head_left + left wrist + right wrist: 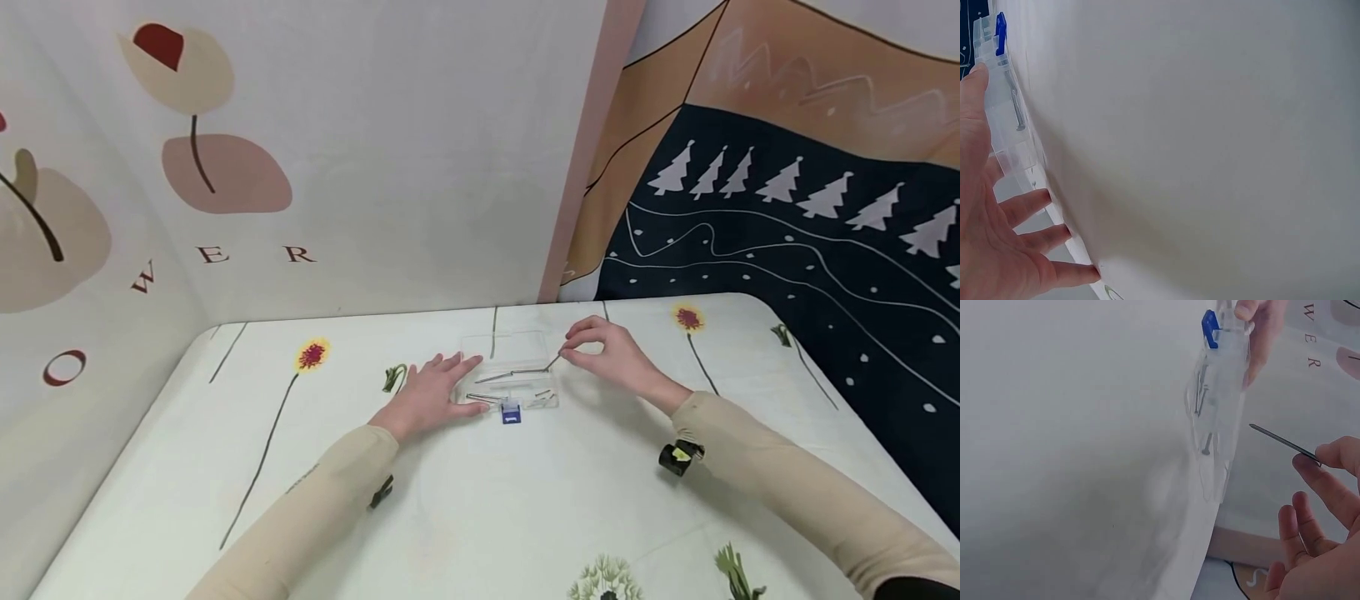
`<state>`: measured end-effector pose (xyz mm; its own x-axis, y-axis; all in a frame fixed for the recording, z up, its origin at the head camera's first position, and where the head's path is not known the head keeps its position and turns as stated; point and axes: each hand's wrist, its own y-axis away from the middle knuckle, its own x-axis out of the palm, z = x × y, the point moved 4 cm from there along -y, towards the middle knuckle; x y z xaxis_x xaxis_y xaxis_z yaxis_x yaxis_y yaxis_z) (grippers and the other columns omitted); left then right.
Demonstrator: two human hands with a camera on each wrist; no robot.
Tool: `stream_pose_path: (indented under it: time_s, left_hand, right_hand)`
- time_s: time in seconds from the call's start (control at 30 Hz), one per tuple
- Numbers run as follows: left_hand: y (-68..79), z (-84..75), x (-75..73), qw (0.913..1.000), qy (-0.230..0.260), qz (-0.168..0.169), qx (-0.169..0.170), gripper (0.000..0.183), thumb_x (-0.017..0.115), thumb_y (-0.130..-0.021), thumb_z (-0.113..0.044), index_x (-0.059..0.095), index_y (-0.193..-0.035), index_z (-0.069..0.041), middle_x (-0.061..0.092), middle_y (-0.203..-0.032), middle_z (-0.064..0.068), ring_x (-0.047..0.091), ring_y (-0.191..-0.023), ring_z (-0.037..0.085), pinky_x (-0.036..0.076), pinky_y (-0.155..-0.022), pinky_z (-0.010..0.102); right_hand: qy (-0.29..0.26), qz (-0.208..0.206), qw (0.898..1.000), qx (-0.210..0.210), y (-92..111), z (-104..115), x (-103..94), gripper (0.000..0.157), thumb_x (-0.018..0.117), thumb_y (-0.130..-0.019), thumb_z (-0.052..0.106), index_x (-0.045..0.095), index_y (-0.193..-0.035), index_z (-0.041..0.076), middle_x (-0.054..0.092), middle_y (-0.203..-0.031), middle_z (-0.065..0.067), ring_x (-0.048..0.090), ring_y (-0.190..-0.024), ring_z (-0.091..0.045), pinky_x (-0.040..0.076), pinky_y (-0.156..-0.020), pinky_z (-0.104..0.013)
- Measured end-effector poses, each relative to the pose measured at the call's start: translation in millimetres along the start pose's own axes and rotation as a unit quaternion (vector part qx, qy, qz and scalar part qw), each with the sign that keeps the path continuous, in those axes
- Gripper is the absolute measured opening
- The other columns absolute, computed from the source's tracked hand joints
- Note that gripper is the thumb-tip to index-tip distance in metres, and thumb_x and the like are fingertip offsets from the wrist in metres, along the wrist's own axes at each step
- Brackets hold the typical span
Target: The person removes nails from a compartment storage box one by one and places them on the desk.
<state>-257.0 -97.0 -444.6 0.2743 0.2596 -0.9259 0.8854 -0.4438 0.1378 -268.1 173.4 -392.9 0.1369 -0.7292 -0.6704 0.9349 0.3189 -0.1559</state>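
Note:
A clear plastic box (459, 392) with a blue latch (511, 413) lies on the table, its lid (517, 340) folded back. Several nails (487, 398) are inside; longer ones lie across the rear part. My left hand (431, 393) is spread at the box's left end, thumb and index finger touching it, and its other fingertips rest on the tablecloth. Between thumb and index finger, my right hand (611, 358) pinches one nail (1285, 444) by its head end, point toward the box. The right hand's other fingers (1310, 534) are loosely bent, off the nail.
A white cloth printed with flowers covers the table (480, 517). Behind it hangs a pale printed wall cloth (420, 167), and to the right a dark one with white trees (780, 225). Dark wrist devices (678, 457) are strapped on both sleeves.

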Motion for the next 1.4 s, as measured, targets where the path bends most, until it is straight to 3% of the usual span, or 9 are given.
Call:
stream_pose_path:
  time_s: [0.3, 0.73, 1.4]
  left_hand:
    - [1.1, -0.8, -0.3, 1.0000, -0.007, -0.003, 0.004, 0.083, 0.060, -0.084, -0.065, 0.033, -0.152, -0.027, 0.031, -0.154, 0.013, 0.023, -0.140, 0.042, 0.015, -0.106, 0.068]
    - [3.8, 1.7, -0.9, 0.9989, -0.044, -0.012, 0.008, 0.086, 0.057, -0.083, -0.069, 0.033, -0.152, -0.025, 0.033, -0.153, 0.010, 0.026, -0.139, 0.041, 0.021, -0.103, 0.069]
    - [2.3, 2.9, -2.2, 0.9986, -0.048, -0.010, 0.021, 0.093, 0.061, -0.079, -0.069, 0.030, -0.153, -0.021, 0.031, -0.154, 0.009, 0.025, -0.139, 0.040, 0.021, -0.103, 0.068]
  right_hand:
    - [0.000, -0.023, 1.000, 0.019, 4, -17, -15.4, 0.015, 0.069, -0.089, 0.011, 0.076, -0.095, -0.001, 0.061, -0.109, -0.014, 0.052, -0.109, -0.031, 0.038, -0.097, -0.051]
    - [0.020, -0.027, 0.998, 0.049, 11, -43, -21.9, 0.017, 0.068, -0.089, 0.014, 0.075, -0.095, 0.000, 0.062, -0.109, -0.014, 0.052, -0.110, -0.032, 0.038, -0.096, -0.052]
    - [0.028, 0.002, 0.998, 0.057, 15, -68, -28.7, 0.018, 0.064, -0.091, 0.008, 0.074, -0.101, -0.003, 0.063, -0.112, -0.019, 0.053, -0.113, -0.037, 0.037, -0.099, -0.052]
